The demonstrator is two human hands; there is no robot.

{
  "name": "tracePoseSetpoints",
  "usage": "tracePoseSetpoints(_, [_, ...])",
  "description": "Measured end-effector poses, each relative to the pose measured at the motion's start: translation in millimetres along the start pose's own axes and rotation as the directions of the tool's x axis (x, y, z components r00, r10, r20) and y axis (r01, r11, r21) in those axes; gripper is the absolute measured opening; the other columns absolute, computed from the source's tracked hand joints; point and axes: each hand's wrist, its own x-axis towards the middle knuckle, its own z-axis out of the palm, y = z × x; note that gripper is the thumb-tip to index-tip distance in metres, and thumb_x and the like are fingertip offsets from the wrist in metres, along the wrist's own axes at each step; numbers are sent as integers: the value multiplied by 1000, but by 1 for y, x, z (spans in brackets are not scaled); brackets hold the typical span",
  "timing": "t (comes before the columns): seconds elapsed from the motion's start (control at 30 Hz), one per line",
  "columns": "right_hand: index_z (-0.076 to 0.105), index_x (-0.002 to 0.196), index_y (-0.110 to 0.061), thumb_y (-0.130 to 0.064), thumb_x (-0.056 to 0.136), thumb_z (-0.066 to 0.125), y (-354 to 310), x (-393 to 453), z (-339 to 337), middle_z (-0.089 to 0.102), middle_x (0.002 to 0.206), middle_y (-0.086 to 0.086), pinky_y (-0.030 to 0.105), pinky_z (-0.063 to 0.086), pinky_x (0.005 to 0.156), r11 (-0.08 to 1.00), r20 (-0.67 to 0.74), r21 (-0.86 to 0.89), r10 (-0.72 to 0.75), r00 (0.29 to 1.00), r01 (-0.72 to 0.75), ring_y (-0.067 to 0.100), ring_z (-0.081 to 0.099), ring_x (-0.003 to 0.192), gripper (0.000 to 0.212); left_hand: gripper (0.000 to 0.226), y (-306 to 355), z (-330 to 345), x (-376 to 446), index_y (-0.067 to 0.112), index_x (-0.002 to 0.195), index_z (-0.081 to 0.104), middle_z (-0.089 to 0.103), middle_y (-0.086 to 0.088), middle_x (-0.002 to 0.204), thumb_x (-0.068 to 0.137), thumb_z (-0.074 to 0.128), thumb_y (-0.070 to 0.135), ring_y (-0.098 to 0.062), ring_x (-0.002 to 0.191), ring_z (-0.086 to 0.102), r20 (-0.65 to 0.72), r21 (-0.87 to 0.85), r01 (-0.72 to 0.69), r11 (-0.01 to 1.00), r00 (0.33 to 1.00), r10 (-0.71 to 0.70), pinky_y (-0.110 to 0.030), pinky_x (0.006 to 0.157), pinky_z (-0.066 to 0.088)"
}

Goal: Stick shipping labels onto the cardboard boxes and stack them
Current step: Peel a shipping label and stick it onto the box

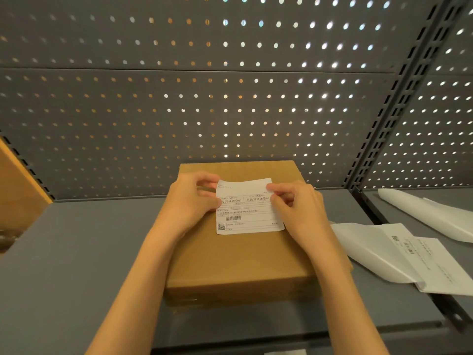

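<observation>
Left hand (194,198) fingers curled, pinching the label (247,207) at its upper-left edge. Right hand (294,203) fingers curled, pinching the upper-right edge. Both clamped on paper, thumbs on top as far as I can tell.

Label: thin printed sheet, light, floppy, looks sticky-backed. Upper strip curls up slightly between the two pinches; lower part with the barcode and QR code lies flat on the box (238,257). Can't tell if it's bonded yet. Judgement: creases and traps bubbles easily, so hold by the edges only, keep it taut, press down from the stuck end toward the fingers.

Box: flat brown cardboard, stiff, probably light. Sits on the grey shelf (76,252) directly under both hands, far edge near the pegboard (230,98). Label sits on the far half of the top face, between the fingers. For stacking, take the box by its two long sides.

Right of the box: loose backing sheets (371,249) and another printed label sheet (435,267) on the shelf, near but apart from the box.
</observation>
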Motion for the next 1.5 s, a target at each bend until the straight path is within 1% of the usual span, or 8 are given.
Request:
tracePoseSetpoints(0.2, [68,112,-20,-12,91,52,-1,-1,3,52,86,-7,19,38,68,994,-11,-76,-76,997,75,9,51,77,27,33,1,1,-1,20,97,64,62,18,84,76,65,-6,9,63,60,5,171,-84,982,996,85,1,59,41])
tracePoseSetpoints(0.4, [62,120,-17,-11,95,47,-5,-5,1,48,93,-4,18,28,60,987,27,-103,-119,993,121,7,42,80,30,34,-2,9,-3,16,105,62,61,8,92,79,62,-5,0,78,57,-20,321,-142,936,988,156,3,62,38])
tracePoseSetpoints(0.6, [58,123,-19,-13,96,46,-4,-7,2,45,100,-6,21,36,82,987,57,-112,-108,993,114,17,50,103,30,34,-4,11,-4,16,108,62,60,5,98,80,61,-3,-6,84,57,-40,395,-183,900,976,216,-3,64,41])
tracePoseSetpoints(0.83, [57,124,-21,-15,97,45,-5,-7,1,45,103,-6,24,39,85,986,58,-123,-107,993,114,16,49,105,30,35,-10,7,-6,24,106,60,58,14,97,78,69,5,0,85,57,-63,402,-219,889,962,265,-5,68,39])
tracePoseSetpoints(1.03, [56,126,-23,-21,96,49,-2,-6,3,42,107,-4,21,36,75,980,20,-168,-102,995,104,13,50,101,31,35,-7,5,-11,30,110,59,52,16,110,78,72,22,-14,101,50,-111,535,-174,827,956,273,-26,77,34])
tracePoseSetpoints(1.27, [57,123,-22,-19,96,49,-2,-6,4,42,104,-4,22,36,72,984,11,-134,-120,993,121,12,50,95,29,66,-7,-4,-8,25,126,46,43,1,120,70,79,34,-22,110,47,-185,580,-87,810,954,235,-29,78,34])
tracePoseSetpoints(1.4, [61,117,-17,-18,100,39,-11,-6,0,51,102,-1,24,35,77,979,-43,-102,-179,983,174,16,51,95,28,33,-5,5,-12,22,121,55,49,4,119,88,61,21,-18,113,46,-101,542,-267,797,921,377,-20,84,29])
tracePoseSetpoints(1.5, [57,125,-13,-22,101,33,-23,-5,4,57,115,2,26,36,90,945,78,-136,-290,954,299,18,51,107,35,31,0,18,-15,16,126,55,53,0,126,97,43,15,-16,118,44,86,538,-412,736,895,438,-12,88,23])
